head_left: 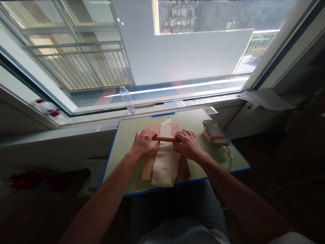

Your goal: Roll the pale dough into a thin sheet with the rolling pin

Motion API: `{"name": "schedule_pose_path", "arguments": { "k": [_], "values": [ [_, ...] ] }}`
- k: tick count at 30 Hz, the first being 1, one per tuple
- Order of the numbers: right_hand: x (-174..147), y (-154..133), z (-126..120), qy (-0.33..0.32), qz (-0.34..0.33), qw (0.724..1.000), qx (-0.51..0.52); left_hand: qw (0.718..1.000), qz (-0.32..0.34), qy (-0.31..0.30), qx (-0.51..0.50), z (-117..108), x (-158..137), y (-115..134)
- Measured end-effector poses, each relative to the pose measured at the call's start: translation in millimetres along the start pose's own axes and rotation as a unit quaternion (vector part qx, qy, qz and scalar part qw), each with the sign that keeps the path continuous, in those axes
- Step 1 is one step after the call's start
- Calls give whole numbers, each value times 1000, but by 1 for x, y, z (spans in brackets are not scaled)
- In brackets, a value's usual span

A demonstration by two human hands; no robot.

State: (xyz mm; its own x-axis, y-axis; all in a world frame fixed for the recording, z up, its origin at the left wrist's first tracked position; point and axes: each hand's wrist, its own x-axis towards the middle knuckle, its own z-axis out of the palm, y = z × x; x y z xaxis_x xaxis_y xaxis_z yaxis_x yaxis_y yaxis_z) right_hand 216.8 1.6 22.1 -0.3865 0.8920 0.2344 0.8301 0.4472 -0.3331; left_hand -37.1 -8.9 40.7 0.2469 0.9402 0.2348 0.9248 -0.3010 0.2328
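Remotely, I hold the rolling pin (166, 139) across the pale strip (164, 166), left grip (145, 142) clasping its nine-o'clock end, right grip (189, 144) its three-o'clock end.

The table (124, 149) stands before the window (190, 57). A board (146, 173) lies on it; a dough sheet (162, 169) runs lengthwise along the board, past its near edge. The rolling pin (166, 139) lies across the sheet, between left hand (145, 142) and right hand (189, 144). An obscured item (217, 134) sits right of the board. Behind the table, a bottle (127, 100) stands on the sill (144, 110).
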Motion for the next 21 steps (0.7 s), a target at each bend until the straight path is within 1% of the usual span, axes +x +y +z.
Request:
{"name": "schedule_pose_path", "arguments": {
  "k": [2, 4, 8, 11, 14, 17, 21],
  "values": [
    [-8, 6, -2, 1, -12, 1000, 5, 1000, 12, -10, -20, 2, -3, 4],
    [-14, 8, -3, 1, -17, 1000, -4, 999, 11, -23, -37, 6, -5, 7],
    [-15, 0, 0, 2, 7, 999, -36, 998, -33, -27, -39, 16, 1, 10],
    [-10, -10, 8, 6, 49, 996, -79, 997, -67, -20, 11, 23, 9, 13],
    [-2, -13, 16, 16, 86, 990, -112, 996, -77, -13, 53, 28, 18, 14],
    [9, -8, 20, 15, 103, 987, -122, 993, -92, -10, 70, 32, 28, 13],
    [25, -1, 20, 15, 120, 985, -124, 992, -101, 12, 69, 39, 42, 10]
  ]
}}
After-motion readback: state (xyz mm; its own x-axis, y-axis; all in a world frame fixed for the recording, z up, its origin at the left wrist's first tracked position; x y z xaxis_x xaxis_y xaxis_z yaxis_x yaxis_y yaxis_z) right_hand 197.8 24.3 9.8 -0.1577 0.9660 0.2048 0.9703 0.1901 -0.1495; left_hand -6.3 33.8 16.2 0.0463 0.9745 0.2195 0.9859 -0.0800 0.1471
